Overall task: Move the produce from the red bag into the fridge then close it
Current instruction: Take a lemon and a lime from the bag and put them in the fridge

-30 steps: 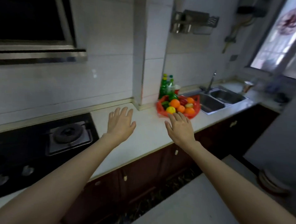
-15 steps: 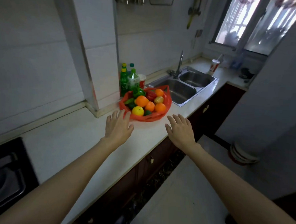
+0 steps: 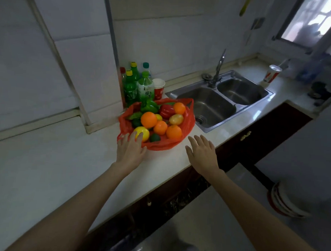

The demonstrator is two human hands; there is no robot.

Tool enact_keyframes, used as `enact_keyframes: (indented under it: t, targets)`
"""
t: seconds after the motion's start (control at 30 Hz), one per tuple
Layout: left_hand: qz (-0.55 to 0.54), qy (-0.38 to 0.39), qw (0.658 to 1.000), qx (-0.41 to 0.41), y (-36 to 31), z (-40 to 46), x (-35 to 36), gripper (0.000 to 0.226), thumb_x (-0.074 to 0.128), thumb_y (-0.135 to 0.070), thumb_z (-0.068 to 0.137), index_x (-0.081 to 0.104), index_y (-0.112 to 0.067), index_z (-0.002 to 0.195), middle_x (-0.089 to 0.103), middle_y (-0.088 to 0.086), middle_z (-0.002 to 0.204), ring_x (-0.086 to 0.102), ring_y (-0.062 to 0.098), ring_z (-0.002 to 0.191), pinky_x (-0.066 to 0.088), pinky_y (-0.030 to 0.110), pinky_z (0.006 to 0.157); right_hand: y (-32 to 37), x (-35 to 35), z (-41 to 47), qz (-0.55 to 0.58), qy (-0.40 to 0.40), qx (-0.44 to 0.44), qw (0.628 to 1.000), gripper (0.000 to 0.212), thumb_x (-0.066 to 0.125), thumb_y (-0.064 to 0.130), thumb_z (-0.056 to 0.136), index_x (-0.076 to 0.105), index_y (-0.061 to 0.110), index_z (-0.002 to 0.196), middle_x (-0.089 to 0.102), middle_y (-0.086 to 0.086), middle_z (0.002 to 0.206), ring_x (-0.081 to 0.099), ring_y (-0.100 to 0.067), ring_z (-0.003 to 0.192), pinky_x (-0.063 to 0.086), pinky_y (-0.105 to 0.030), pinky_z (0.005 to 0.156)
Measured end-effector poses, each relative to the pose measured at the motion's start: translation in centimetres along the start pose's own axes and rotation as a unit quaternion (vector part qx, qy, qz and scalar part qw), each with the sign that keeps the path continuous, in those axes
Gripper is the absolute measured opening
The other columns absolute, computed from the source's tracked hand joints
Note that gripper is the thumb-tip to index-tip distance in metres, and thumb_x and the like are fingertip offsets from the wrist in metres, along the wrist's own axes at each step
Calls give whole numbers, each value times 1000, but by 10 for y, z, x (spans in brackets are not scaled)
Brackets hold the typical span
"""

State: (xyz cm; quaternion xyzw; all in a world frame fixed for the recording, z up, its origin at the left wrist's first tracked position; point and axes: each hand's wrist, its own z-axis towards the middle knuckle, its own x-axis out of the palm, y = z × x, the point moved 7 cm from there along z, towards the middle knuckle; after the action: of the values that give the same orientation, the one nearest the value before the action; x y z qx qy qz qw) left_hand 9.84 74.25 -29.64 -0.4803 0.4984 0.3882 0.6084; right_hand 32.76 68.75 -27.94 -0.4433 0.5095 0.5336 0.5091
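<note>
Head camera view of a white kitchen counter [image 3: 47, 168] where an open red bag [image 3: 188, 124] sits just left of a steel double sink [image 3: 227, 101], piled with oranges [image 3: 148, 119], a yellow lemon [image 3: 144, 133], a red pepper [image 3: 166, 110], a green pepper [image 3: 148, 106] and dark green fruit. Left hand [image 3: 129, 152], fingers straight and spread, reaches the bag's near rim with fingertips at the lemon. Right hand [image 3: 202, 154], fingers also spread, is over the counter edge just beside the bag, holding nothing.
</note>
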Motion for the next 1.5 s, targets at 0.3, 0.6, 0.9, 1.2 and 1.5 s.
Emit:
enact_keyframes:
  t: [0.3, 0.6, 0.9, 1.2, 1.5]
  targets:
    - [-27, 2, 991, -132, 0, 46, 33, 58, 53, -35, 88, 36, -14, 140, 37, 12, 143, 33, 36, 131, 31, 47, 104, -16, 36, 77, 31, 30, -109, 993, 45, 41, 35, 91, 55, 10, 126, 59, -16, 125, 51, -36, 121, 45, -52, 93]
    - [-31, 39, 985, -164, 29, 108, 72, 69, 56, -41, 86, 30, -15, 144, 32, 12, 148, 34, 36, 132, 32, 49, 106, -1, 77, 135, 41, 46, -153, 986, 47, 34, 37, 91, 55, 12, 125, 59, -11, 125, 51, -33, 121, 47, -48, 93]
    - [-97, 49, 977, -184, 33, 125, 100, 80, 72, -37, 74, 34, -14, 140, 39, 12, 142, 44, 34, 124, 38, 44, 100, 16, 100, 156, 51, 69, -185, 979, 46, 30, 37, 95, 50, 17, 130, 55, -8, 132, 45, -29, 129, 40, -50, 103]
    - [-141, -60, 967, -205, 36, 106, 78, 68, 76, -25, 66, 50, -8, 127, 52, 14, 127, 51, 37, 112, 47, 43, 86, 45, 104, 169, 113, 58, -246, 961, 43, 35, 34, 94, 56, 12, 124, 60, -10, 125, 52, -29, 120, 43, -44, 99]
    - [-110, -97, 959, -243, 38, 52, 56, 73, 82, -22, 61, 52, -8, 126, 52, 16, 129, 55, 40, 105, 51, 44, 81, 55, 126, 159, 166, 92, -291, 938, 39, 55, 25, 88, 56, 9, 124, 60, -10, 120, 55, -27, 112, 48, -39, 93]
